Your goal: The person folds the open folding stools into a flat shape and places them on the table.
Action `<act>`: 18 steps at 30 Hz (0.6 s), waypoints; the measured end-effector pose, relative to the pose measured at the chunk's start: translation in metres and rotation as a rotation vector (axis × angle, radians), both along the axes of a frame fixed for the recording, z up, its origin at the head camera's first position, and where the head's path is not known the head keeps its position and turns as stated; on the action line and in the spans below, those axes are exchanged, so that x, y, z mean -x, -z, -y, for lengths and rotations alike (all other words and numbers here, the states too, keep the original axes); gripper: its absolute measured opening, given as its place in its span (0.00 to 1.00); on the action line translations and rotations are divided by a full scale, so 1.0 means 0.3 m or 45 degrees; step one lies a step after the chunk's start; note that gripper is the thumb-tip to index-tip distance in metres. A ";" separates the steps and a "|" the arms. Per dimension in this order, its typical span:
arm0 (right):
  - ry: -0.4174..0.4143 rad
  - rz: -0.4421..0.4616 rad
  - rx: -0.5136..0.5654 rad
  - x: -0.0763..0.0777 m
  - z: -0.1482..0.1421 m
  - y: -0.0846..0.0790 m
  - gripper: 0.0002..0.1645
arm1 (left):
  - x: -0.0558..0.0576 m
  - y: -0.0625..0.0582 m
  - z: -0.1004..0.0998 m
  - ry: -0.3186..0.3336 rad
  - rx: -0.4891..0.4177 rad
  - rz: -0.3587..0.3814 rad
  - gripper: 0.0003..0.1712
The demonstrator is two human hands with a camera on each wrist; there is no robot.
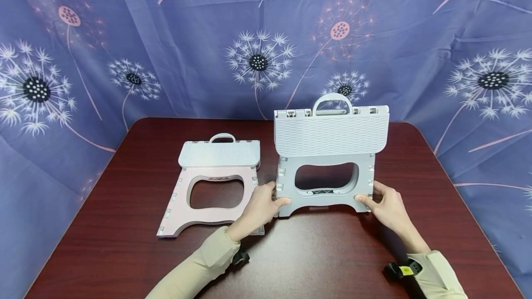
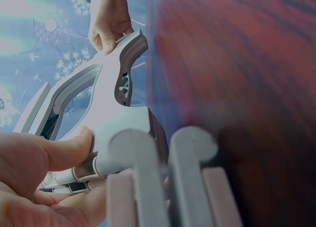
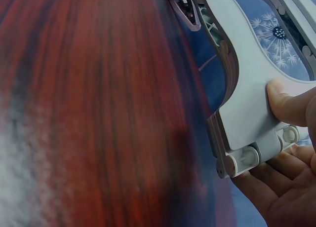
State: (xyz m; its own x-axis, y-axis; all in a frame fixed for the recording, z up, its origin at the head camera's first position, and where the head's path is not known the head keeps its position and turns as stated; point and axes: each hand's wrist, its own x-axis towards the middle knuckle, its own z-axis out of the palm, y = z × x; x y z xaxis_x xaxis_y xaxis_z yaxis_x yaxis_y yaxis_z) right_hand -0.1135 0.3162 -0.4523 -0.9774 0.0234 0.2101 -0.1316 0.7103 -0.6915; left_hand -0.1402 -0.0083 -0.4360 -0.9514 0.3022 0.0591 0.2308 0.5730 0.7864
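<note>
A light grey-blue folding step stool (image 1: 331, 135), folded flat, is held up off the table at the right of the head view, its carry loop at the top. My left hand (image 1: 263, 203) grips its lower left side, thumb on the front face. At the lower right side my right hand (image 1: 386, 206) grips it too, with the thumb in front and the fingers behind, as the right wrist view shows. A pink folding step stool (image 1: 176, 202) with a whitish top panel lies folded flat on the table to the left, partly covered by my left hand.
The dark red wood-grain table (image 1: 324, 257) has rounded far corners. Behind it and at both sides hangs a blue cloth (image 1: 199, 36) printed with dandelions. A black wrist strap with a yellow label (image 1: 405, 270) sits at my right sleeve.
</note>
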 end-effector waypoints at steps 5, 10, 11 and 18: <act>0.007 0.008 0.005 -0.004 -0.002 -0.002 0.16 | 0.000 0.002 0.001 0.015 -0.026 0.010 0.15; 0.008 0.030 0.018 -0.007 -0.004 0.000 0.17 | 0.001 0.005 0.001 0.023 -0.029 0.010 0.15; 0.008 0.032 0.020 -0.008 -0.004 0.000 0.17 | 0.001 0.005 0.001 0.022 -0.030 0.011 0.15; 0.010 0.022 0.014 -0.009 -0.004 0.002 0.16 | 0.003 0.001 0.000 0.013 0.003 -0.004 0.16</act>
